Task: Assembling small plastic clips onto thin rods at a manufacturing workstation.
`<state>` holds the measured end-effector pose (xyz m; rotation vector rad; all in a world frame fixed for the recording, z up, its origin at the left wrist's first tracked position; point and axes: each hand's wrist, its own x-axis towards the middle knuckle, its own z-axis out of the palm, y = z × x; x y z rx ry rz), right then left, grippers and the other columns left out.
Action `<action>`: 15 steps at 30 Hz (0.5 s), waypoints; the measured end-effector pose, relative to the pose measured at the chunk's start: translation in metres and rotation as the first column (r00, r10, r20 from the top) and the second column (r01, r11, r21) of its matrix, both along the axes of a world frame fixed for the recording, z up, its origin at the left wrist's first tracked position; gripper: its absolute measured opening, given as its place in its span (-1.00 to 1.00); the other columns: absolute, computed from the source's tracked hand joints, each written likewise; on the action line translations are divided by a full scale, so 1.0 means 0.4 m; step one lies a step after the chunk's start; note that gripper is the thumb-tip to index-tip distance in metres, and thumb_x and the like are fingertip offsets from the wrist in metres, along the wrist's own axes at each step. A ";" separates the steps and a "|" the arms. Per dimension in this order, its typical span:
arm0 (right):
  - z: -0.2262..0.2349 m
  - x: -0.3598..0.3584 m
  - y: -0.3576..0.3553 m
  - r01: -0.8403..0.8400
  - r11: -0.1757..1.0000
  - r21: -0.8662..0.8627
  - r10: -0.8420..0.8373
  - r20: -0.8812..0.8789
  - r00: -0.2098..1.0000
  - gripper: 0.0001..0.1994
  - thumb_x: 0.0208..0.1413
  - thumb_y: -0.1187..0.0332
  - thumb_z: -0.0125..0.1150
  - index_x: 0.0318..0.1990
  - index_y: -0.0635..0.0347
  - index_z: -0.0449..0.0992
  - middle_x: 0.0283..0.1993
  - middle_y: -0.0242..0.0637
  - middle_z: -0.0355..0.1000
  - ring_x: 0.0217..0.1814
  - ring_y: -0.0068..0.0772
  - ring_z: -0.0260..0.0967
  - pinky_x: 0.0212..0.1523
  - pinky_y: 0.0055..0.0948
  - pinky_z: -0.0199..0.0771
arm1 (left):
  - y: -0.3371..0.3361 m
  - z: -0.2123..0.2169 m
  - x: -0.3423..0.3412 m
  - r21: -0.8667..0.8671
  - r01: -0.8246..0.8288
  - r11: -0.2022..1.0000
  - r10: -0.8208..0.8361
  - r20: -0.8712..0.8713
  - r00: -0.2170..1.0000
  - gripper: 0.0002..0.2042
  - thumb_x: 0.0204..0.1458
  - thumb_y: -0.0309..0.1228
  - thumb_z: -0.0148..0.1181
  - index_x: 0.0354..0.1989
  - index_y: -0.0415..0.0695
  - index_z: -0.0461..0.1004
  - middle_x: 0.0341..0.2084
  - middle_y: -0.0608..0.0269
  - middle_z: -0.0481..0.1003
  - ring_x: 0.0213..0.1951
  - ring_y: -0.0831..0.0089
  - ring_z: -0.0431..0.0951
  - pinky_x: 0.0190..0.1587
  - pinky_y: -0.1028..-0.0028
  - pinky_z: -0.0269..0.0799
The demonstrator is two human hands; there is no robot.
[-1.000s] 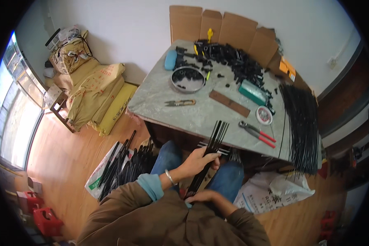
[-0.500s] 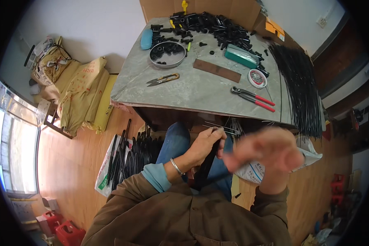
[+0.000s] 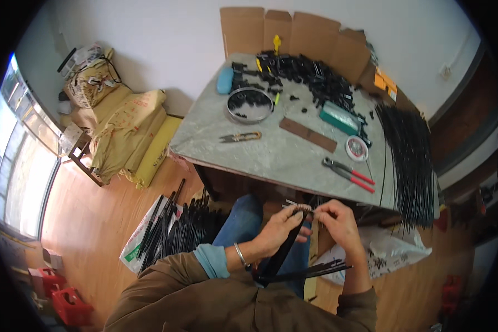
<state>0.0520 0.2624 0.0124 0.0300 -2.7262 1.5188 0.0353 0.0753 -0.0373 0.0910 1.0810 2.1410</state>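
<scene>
Gripping, left hand [image 3: 276, 232]: fingers closed round a black bundle [image 3: 284, 252], thumb near its upper end. Thin pale rods [image 3: 290, 202]: crosswise, at the top of that grip. Right hand [image 3: 340, 222]: just right of the left, thumb and fingertips drawn together by the rods' right ends; whether one is pinched, cannot tell. Black rods [image 3: 322, 269]: below the right hand, reaching rightward. Step, as judged: fine handling of the crosswise rods. Next move calls for: steady left hold, precise right fingertips.
</scene>
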 end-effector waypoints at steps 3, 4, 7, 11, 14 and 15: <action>-0.038 -0.002 0.027 0.077 0.942 -0.328 -0.017 0.180 0.983 -0.75 -0.05 0.51 0.26 -0.16 0.31 0.47 -0.39 -0.39 0.39 -0.38 -0.58 0.34 -0.35 -0.59 0.35 | -0.002 -0.004 -0.005 -0.034 0.027 0.999 -0.027 0.009 1.000 -0.69 0.26 -0.36 -0.09 0.14 -0.17 0.29 -0.04 0.21 0.42 -0.07 0.37 0.48 -0.09 0.36 0.50; -0.020 0.007 0.032 0.113 0.889 -0.444 0.000 0.246 0.969 -0.69 -0.06 0.53 0.26 -0.10 0.31 0.43 -0.38 -0.39 0.39 -0.38 -0.59 0.35 -0.34 -0.60 0.37 | -0.007 -0.004 -0.007 -0.048 0.035 0.998 -0.033 0.042 0.999 -0.70 0.25 -0.38 -0.07 0.12 -0.18 0.32 -0.03 0.22 0.41 -0.06 0.40 0.47 -0.06 0.39 0.48; -0.083 0.008 0.080 0.065 0.924 -0.378 0.053 0.293 0.955 -0.62 -0.07 0.55 0.26 -0.04 0.30 0.37 -0.36 -0.34 0.41 -0.36 -0.56 0.38 -0.32 -0.56 0.44 | -0.005 -0.023 -0.030 -0.175 0.010 0.985 -0.052 -0.234 0.971 -0.74 0.19 -0.43 0.00 0.01 -0.23 0.43 0.02 0.22 0.38 -0.01 0.43 0.42 0.03 0.45 0.38; -0.111 0.022 -0.022 -0.260 0.835 -0.486 0.468 0.375 0.800 -0.69 -0.01 0.50 0.24 -0.07 0.26 0.42 -0.19 -0.32 0.47 -0.19 -0.48 0.44 -0.13 -0.46 0.44 | -0.010 -0.027 -0.055 -0.258 -0.072 0.963 -0.075 -0.515 0.854 -0.76 0.13 -0.46 0.04 -0.09 -0.28 0.50 0.05 0.21 0.36 0.01 0.46 0.39 0.07 0.51 0.31; -0.179 0.034 -0.140 -0.016 0.664 -0.748 0.242 0.195 0.950 -0.67 0.07 0.46 0.20 0.01 0.31 0.38 -0.13 -0.20 0.47 -0.13 -0.36 0.47 -0.06 -0.39 0.46 | -0.004 -0.047 -0.084 -0.303 -0.038 0.952 -0.149 -0.568 0.809 -0.75 0.10 -0.46 0.06 -0.10 -0.31 0.51 0.07 0.19 0.35 0.05 0.47 0.33 0.08 0.47 0.29; -0.189 0.035 -0.160 0.094 0.471 -0.877 0.041 0.128 0.991 -0.67 0.13 0.47 0.14 0.05 0.35 0.35 -0.09 -0.10 0.46 -0.09 -0.27 0.48 -0.03 -0.33 0.49 | -0.010 -0.041 -0.096 -0.317 0.019 0.948 -0.205 -0.565 0.799 -0.74 0.11 -0.44 0.06 -0.07 -0.30 0.50 0.05 0.20 0.35 -0.03 0.48 0.38 0.02 0.49 0.33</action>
